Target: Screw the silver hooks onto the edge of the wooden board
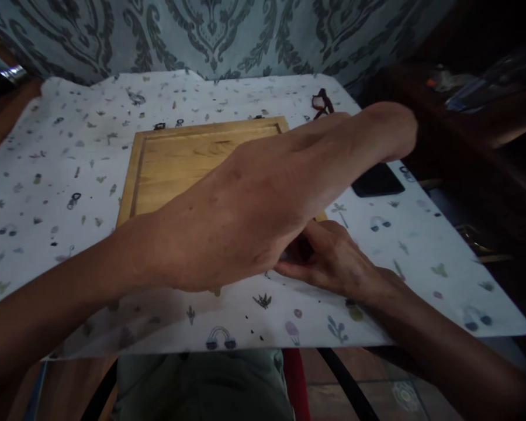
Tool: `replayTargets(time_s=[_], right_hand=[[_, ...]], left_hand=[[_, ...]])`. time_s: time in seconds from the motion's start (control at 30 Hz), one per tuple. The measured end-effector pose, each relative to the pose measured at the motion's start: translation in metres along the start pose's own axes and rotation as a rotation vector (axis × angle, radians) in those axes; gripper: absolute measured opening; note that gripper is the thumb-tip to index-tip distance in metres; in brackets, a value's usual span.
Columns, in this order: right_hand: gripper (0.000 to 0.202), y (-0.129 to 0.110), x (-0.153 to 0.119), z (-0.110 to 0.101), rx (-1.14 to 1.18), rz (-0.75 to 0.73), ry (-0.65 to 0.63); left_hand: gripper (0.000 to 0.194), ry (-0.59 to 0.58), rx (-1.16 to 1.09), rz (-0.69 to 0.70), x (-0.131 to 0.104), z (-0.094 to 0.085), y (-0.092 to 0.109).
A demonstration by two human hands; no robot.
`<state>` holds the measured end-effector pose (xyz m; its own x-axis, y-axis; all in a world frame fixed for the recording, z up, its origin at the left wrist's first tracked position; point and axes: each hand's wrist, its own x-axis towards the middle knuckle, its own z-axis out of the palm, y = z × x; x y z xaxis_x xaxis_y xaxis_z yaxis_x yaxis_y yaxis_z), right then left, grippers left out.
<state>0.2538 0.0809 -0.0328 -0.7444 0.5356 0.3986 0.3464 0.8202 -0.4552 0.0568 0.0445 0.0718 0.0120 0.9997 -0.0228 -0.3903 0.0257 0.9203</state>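
A shallow-rimmed wooden board (184,161) lies flat at the centre of the frame, slightly left, its right and near parts hidden by hands. The left hand (232,216) reaches in from the lower left and crosses over the board, its back to the camera and its far end pointing to the upper right; whether it grips anything cannot be told. Below and right of it, near the board's lower right part, the right hand (328,257) has its thumb and fingers bent narrowly together, partly under the left; what they hold, if anything, is hidden. Right of centre is a flat black object (379,180), partly covered. Above it, a small reddish-brown object (322,104) sits on the white printed tablecloth (263,327). Grey damask-patterned fabric (210,35) fills the top; green-grey clothing (201,386) shows at bottom centre.
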Motion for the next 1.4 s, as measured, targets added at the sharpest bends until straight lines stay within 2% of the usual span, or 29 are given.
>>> replayTargets(time_s=[0.1,0.2,0.37,0.43,0.5,0.57,0.63,0.7,0.77,0.87,1.03,1.17,1.4], right_hand=[[0.044,0.000,-0.001,0.002,0.005,0.003,0.005],[0.044,0.002,-0.003,0.003,-0.002,0.000,0.006],[0.039,0.003,-0.003,0.002,-0.018,-0.020,0.009],[0.038,0.002,-0.002,0.002,-0.013,-0.018,0.007],[0.037,0.001,-0.001,0.001,-0.007,-0.004,-0.002],[0.037,0.000,-0.001,0.001,-0.007,0.015,-0.011],[0.037,0.000,-0.002,0.001,-0.015,0.018,-0.015],[0.039,0.001,-0.003,0.002,-0.028,0.009,-0.009],[0.040,0.002,-0.004,0.003,-0.040,0.001,-0.003],[0.042,0.005,-0.006,0.005,-0.036,-0.011,0.012],[0.041,0.004,-0.006,0.005,0.018,-0.012,0.033],[0.043,0.002,-0.004,0.003,0.037,0.031,-0.001],[0.041,0.002,-0.005,0.003,0.034,0.096,-0.036]], left_hand=[[0.048,0.038,0.028,0.051,-0.001,-0.002,-0.001],[0.048,0.063,0.019,0.039,-0.002,-0.003,-0.002],[0.048,0.018,0.070,0.005,-0.001,-0.001,-0.002],[0.043,-0.039,0.121,0.020,0.001,0.000,-0.001],[0.037,-0.153,0.202,0.043,0.001,0.002,0.000],[0.034,-0.292,0.348,0.119,0.002,0.003,-0.001],[0.034,-0.377,0.498,0.226,0.001,0.004,-0.002],[0.032,-0.372,0.556,0.270,0.001,0.006,-0.004],[0.028,-0.339,0.528,0.256,0.001,0.007,-0.007],[0.018,-0.349,0.476,0.251,0.003,0.011,-0.012],[0.032,-0.316,0.376,0.226,0.006,0.020,-0.019],[0.028,-0.236,0.348,0.190,0.006,0.025,-0.020],[0.024,-0.327,0.351,0.258,0.008,0.021,-0.023]])
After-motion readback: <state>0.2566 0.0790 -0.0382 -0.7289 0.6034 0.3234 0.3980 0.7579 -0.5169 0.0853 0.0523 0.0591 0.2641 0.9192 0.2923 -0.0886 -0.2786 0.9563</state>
